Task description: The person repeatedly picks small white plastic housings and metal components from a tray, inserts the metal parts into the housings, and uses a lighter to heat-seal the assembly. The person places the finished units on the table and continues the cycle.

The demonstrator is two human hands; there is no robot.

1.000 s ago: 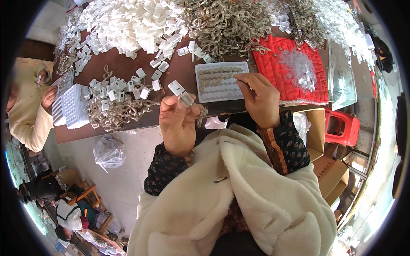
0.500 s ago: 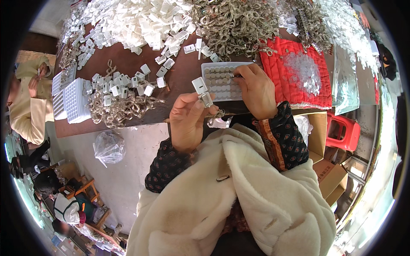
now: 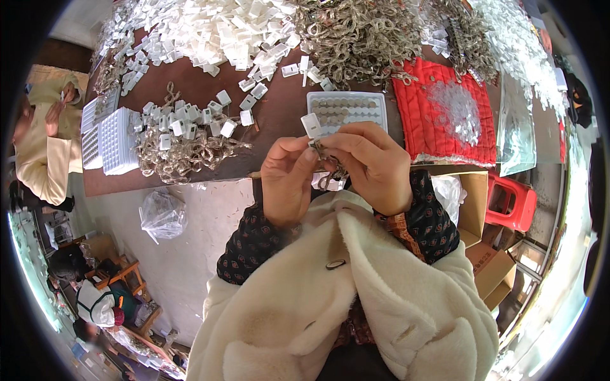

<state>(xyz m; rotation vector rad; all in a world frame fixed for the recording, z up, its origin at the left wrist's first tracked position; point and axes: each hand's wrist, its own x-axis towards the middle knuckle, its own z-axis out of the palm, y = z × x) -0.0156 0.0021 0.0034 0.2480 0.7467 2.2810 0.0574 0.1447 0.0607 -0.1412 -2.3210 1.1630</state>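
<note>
Just in front of the near table edge, my left hand (image 3: 286, 181) pinches a small white plastic battery case (image 3: 311, 124) with its lid standing up. A thin coiled wire (image 3: 335, 174) hangs below the case between my hands. My right hand (image 3: 376, 166) is closed, thumb and fingertips pressed together at the lower part of the case; whatever they hold is hidden. Right behind my hands lies a white tray (image 3: 384, 101) with rows of round flat coin cells (image 3: 340, 103), partly covered by my right hand.
White cases with wires (image 3: 184, 130) lie at the left, beside stacked white trays (image 3: 119, 146). Behind are heaps of white cases (image 3: 222, 32) and coiled wires (image 3: 356, 38). A red quilted cloth (image 3: 416, 136) at right bears clear pieces (image 3: 454, 111). A person (image 3: 54, 143) sits at far left.
My right hand has left the coin cell tray and come toward me and left, meeting my left hand at the case. The left hand stays nearly in place.
</note>
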